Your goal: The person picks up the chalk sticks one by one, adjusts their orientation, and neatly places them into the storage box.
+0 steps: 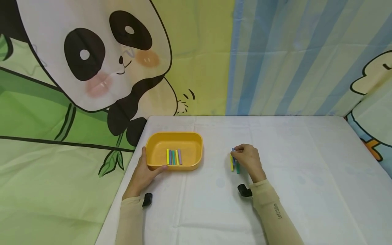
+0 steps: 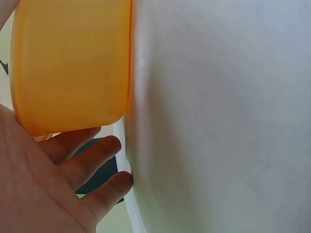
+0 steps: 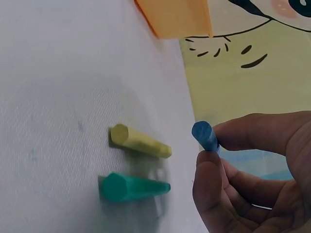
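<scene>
My left hand [image 1: 143, 176] holds the left end of a yellow-orange plastic tray [image 1: 190, 144], its thumb along the front wall and its fingers around the end. Inside, several chalk sticks [image 1: 173, 157] in yellow, blue, green and purple lie side by side near the front wall. To the right of the tray, my right hand [image 1: 250, 160] pinches a blue chalk stick [image 3: 204, 135] between thumb and fingertips, raised over the cloth. Beneath it lie a yellow chalk stick [image 3: 141, 141] and a green chalk stick [image 3: 133, 187], roughly parallel, partly hidden by the hand in the head view.
A white cloth [image 1: 214, 211] covers the table. Behind it hangs a printed curtain [image 1: 196, 51] with a panda and stripes. Each wrist carries a small black camera, such as the right one [image 1: 244, 190]. Open table surface stretches to the right of the right hand.
</scene>
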Demonstrator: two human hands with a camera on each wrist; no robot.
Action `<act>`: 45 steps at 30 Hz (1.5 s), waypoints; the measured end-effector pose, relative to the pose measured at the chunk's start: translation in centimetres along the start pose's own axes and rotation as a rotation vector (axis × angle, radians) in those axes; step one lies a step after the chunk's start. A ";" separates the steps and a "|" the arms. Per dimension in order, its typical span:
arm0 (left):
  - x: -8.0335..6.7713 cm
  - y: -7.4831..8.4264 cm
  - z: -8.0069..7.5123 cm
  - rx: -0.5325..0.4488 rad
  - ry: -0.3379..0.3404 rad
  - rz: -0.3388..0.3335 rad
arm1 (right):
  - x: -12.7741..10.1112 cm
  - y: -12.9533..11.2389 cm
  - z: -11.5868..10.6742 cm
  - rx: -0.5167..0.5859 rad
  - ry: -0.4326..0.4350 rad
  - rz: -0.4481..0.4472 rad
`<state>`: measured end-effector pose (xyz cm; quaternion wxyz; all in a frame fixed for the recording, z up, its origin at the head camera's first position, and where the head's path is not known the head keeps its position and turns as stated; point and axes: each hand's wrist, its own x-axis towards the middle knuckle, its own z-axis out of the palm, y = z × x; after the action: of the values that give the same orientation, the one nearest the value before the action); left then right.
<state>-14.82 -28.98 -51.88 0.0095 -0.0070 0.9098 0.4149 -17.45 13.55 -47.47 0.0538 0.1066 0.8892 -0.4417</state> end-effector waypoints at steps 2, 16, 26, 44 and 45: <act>0.0 0.0 0.0 -0.005 -0.001 0.001 | 0.0 -0.2 0.2 0.019 -0.014 -0.002; 0.0 0.0 -0.1 0.007 0.002 0.004 | 0.2 -2.0 0.8 0.100 -0.047 -0.022; -0.1 0.1 -0.1 0.010 0.004 -0.001 | 0.4 -4.6 2.2 0.165 -0.081 -0.070; 0.1 0.0 0.0 0.009 0.004 -0.007 | 0.7 -9.5 4.9 0.161 -0.131 -0.139; 0.0 0.0 0.0 0.010 0.005 -0.006 | 0.8 -9.7 5.0 0.165 -0.136 -0.143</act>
<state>-14.85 -28.97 -51.85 0.0085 -0.0106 0.9119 0.4102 -20.48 3.92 -43.12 0.0733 0.0166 0.8493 -0.5225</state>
